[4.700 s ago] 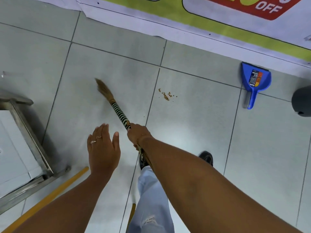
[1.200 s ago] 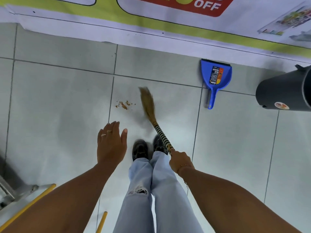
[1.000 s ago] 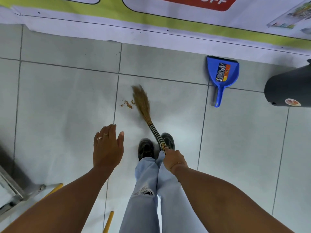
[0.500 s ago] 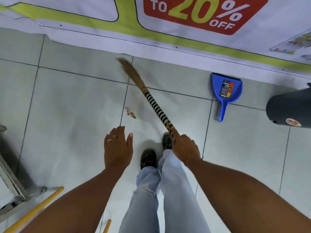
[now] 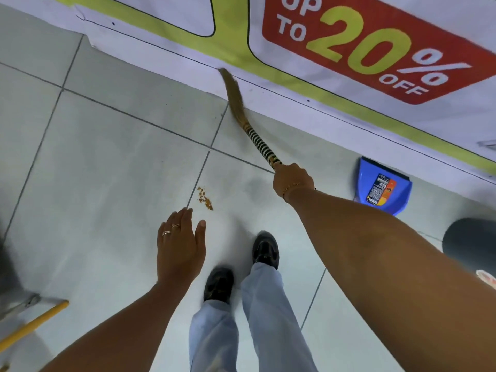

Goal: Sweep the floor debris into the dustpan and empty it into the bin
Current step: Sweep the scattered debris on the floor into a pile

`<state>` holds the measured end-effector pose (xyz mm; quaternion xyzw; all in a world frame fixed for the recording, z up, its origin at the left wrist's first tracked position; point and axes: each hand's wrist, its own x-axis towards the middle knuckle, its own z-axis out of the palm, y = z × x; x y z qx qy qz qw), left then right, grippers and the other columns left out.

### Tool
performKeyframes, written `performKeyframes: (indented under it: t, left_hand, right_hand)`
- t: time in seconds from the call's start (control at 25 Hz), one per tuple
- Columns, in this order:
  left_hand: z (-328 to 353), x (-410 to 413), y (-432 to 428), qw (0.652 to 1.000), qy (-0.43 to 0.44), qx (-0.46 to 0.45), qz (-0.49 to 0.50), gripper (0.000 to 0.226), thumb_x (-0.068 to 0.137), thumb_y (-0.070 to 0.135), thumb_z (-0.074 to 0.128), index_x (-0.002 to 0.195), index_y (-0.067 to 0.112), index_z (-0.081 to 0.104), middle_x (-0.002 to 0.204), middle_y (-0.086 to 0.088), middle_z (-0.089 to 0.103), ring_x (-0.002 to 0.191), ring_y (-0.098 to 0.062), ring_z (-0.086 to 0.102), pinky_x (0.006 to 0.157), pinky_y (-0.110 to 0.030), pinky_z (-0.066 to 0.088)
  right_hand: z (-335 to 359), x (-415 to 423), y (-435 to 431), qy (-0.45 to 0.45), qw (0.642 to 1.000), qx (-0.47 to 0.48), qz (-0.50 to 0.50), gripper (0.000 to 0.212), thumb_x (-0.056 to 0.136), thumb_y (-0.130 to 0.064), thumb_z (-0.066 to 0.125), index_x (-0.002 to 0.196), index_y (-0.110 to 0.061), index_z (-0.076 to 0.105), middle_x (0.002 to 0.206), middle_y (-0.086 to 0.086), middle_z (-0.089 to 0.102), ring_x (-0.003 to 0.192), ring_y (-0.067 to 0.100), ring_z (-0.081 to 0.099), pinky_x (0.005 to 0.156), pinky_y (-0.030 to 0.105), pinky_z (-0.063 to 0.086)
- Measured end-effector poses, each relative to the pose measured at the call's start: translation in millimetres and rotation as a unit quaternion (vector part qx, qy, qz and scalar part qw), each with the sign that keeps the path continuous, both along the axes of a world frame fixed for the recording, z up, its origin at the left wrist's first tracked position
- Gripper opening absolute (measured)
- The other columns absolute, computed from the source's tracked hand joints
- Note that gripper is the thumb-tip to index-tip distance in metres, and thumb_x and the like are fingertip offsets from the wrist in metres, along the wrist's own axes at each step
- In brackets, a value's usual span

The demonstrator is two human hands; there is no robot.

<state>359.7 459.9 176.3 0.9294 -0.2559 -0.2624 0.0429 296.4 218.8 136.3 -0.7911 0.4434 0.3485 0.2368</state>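
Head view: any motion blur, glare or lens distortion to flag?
Head view: broom bristles smeared by motion, shoes soft too; crumbs and dustpan fairly sharp. Soft sheen on the floor tiles, no hard glare. Wide-angle bend in grout lines and banner edge.

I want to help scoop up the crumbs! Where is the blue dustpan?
The blue dustpan lies on the floor at the right of the head view, beside the banner, just past the right hand holding the broom.

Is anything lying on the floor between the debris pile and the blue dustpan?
Nothing visible on the tiles. The debris and dustpan are separated by bare floor; only the right hand and its arm, holding the broom, cross above that stretch.
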Motion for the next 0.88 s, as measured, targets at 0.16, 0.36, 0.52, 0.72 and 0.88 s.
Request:
performKeyframes:
  t: [0.16, 0.36, 0.52, 0.72, 0.88]
  left_hand:
    - [-6, 0, -18, 1.0, 0.013, 0.001, 0.019, 0.058, 0.091, 0.041, 0.027, 0.129, 0.001, 0.047, 0.131, -0.021, 0.055, 0.128, -0.036, 0.044, 0.109, -0.049, 0.03]
    - [-5, -8, -33, 0.999, 0.024, -0.011, 0.021, 0.058, 0.091, 0.04, 0.027, 0.13, 0.001, 0.045, 0.133, -0.02, 0.053, 0.13, -0.035, 0.041, 0.111, -0.048, 0.028]
    - [2, -18, -22, 0.999, 0.019, -0.021, 0.016, 0.056, 0.091, 0.038, 0.029, 0.129, 0.0, 0.046, 0.132, -0.021, 0.054, 0.129, -0.035, 0.042, 0.11, -0.049, 0.03]
    - [13, -31, 6, 1.0, 0.012, -0.018, 0.008, 0.054, 0.092, 0.036, 0.031, 0.128, -0.001, 0.047, 0.13, -0.023, 0.055, 0.127, -0.037, 0.045, 0.108, -0.05, 0.032]
    - [23, -47, 27, 1.0, 0.021, -0.021, 0.003, 0.05, 0.094, 0.033, 0.034, 0.127, -0.001, 0.048, 0.128, -0.023, 0.056, 0.125, -0.038, 0.047, 0.107, -0.051, 0.034]
  right_hand:
    - [-12, -22, -2, 0.014, 0.999, 0.005, 0.045, 0.047, 0.098, -0.017, 0.031, 0.145, -0.021, 0.038, 0.124, 0.015, 0.056, 0.111, 0.035, 0.058, 0.082, 0.041, 0.049]
    - [-8, -45, -6, 0.037, 0.994, -0.005, 0.105, 0.052, 0.098, -0.014, 0.028, 0.148, -0.028, 0.03, 0.123, 0.014, 0.057, 0.111, 0.035, 0.058, 0.081, 0.04, 0.049]
    - [0, -66, 1, 0.068, 0.985, -0.02, 0.159, 0.055, 0.097, -0.011, 0.031, 0.149, -0.03, 0.027, 0.122, 0.013, 0.058, 0.111, 0.034, 0.058, 0.081, 0.041, 0.05]
    - [15, -103, 35, 0.094, 0.975, -0.006, 0.201, 0.054, 0.098, -0.013, 0.03, 0.149, -0.029, 0.027, 0.124, 0.012, 0.056, 0.113, 0.032, 0.057, 0.083, 0.04, 0.049]
    - [22, -138, 74, 0.081, 0.979, 0.004, 0.188, 0.054, 0.097, -0.013, 0.031, 0.148, -0.032, 0.028, 0.123, 0.01, 0.057, 0.111, 0.032, 0.058, 0.083, 0.041, 0.049]
